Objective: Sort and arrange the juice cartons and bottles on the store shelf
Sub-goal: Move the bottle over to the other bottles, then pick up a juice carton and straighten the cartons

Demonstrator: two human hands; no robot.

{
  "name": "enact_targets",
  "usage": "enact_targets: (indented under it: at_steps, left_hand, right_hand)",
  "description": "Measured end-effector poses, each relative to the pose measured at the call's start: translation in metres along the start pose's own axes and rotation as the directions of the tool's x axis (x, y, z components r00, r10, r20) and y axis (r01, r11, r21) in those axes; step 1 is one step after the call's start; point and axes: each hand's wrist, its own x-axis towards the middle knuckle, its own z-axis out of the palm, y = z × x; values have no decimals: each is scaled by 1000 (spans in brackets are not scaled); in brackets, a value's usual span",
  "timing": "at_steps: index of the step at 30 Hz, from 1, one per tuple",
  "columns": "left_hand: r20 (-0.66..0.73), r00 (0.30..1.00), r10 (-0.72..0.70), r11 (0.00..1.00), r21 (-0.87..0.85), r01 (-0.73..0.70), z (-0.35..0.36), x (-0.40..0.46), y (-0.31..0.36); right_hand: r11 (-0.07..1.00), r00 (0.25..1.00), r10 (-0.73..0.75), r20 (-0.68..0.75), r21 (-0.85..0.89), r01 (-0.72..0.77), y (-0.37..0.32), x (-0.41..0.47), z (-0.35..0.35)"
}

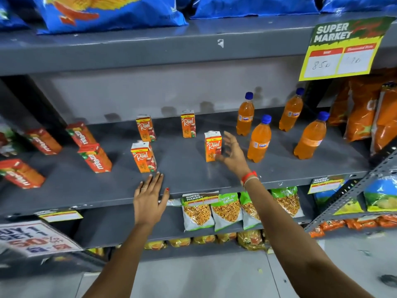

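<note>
Several orange Real juice cartons stand upright on the grey shelf (pixel 193 175): one at front left (pixel 143 157), two at the back (pixel 145 127) (pixel 188 124), one in the middle (pixel 212 146). My right hand (pixel 233 152) is open, fingers spread, right beside the middle carton, its thumb at the carton's lower edge. My left hand (pixel 150 195) lies flat and open at the shelf's front edge, just below the front-left carton. Several red Maaza cartons (pixel 95 158) stand at the left. Several orange Fanta bottles (pixel 258 141) with blue caps stand at the right.
Blue chip bags fill the shelf above. A yellow price sign (pixel 341 50) hangs at upper right. Orange snack bags (pixel 365 110) fill the shelf's right end. Snack packets (pixel 225 211) hang on the lower shelf. A promo sign (pixel 36 237) sits at lower left.
</note>
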Motion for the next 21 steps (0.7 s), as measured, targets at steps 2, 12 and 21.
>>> enact_targets:
  at_steps: [2, 12, 21]
  left_hand:
    - [10, 1000, -1, 1000, -12, 1, 0, 0, -2]
    - [33, 999, 0, 1000, -19, 0, 0, 0, -5]
    - [27, 999, 19, 1000, -21, -18, 1, 0, -6]
  right_hand:
    - [998, 992, 64, 112, 12, -66, 2, 12, 1]
    - [995, 993, 86, 85, -54, -81, 6, 28, 27]
    - [998, 990, 41, 133, -57, -33, -1, 21, 56]
